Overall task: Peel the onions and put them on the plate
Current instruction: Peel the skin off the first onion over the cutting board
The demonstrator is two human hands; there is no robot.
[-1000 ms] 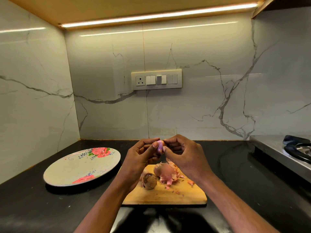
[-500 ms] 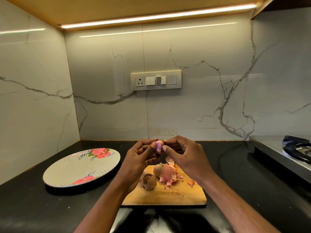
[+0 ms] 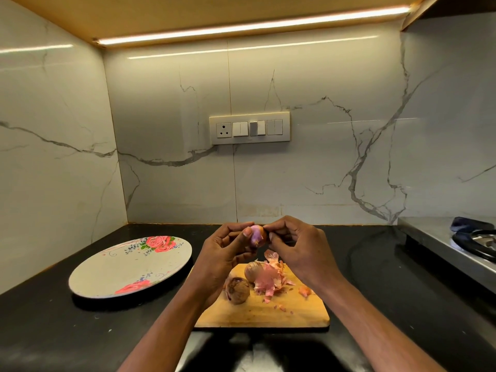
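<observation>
My left hand (image 3: 224, 255) holds a small purple onion (image 3: 257, 235) above the wooden cutting board (image 3: 264, 311), thumb pressed on its left side. My right hand (image 3: 296, 249) pinches the onion's skin at its upper right with fingertips. Two unpeeled brown onions lie on the board: one (image 3: 237, 290) at the front left, another (image 3: 253, 271) just behind it. A heap of pink onion peels (image 3: 271, 280) lies beside them. The flowered round plate (image 3: 118, 272) sits to the left on the black counter, with no onion on it.
A steel stove (image 3: 456, 245) with a dark burner stands at the right edge. Marble walls close the back and left, with a switch panel (image 3: 249, 128) on the back wall. Small peel scraps (image 3: 304, 291) dot the board's right part.
More of the purple onion shows between my fingers now. Both hands stay in nearly the same place above the board.
</observation>
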